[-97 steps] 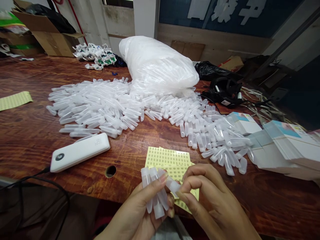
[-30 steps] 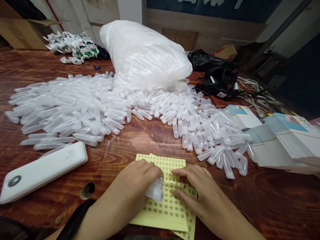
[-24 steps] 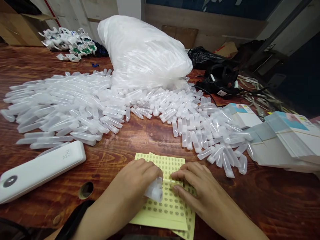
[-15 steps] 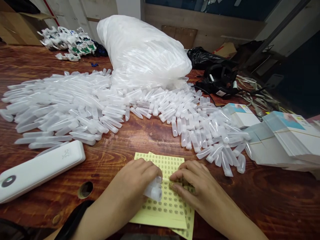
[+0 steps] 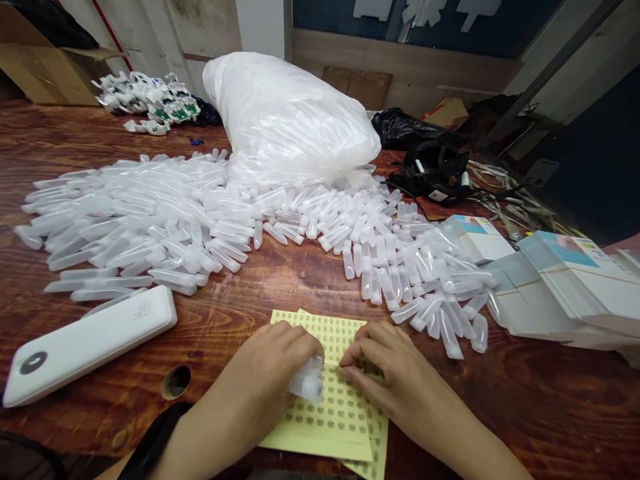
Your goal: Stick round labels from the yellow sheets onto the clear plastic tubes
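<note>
Two overlapping yellow sheets (image 5: 325, 437) with rows of small dark printed stickers lie at the table's near edge. Over their left side, my left hand (image 5: 280, 370) is curled around a few translucent plastic tubes (image 5: 309, 387), whose capped ends face me. My right hand (image 5: 383, 367) rests at the sheets' right side, thumb and index finger pinched together at the surface. Whatever is between those fingertips is too small to make out. Beyond both hands, a wide pile of similar tubes (image 5: 145, 213) spreads across the table.
A large white plastic bag (image 5: 295, 120) stands behind the pile. A white device (image 5: 90, 343) lies at left, near a round hole (image 5: 177, 382). Banded stacks of printed cards (image 5: 575, 280) are at right, with a black strapped object (image 5: 435, 170) behind them. White-and-green parts (image 5: 150, 100) sit back left.
The camera view has shifted slightly, moving the background down a little. Both hands keep nearly the same pose over the sheets, the left still around the tubes.
</note>
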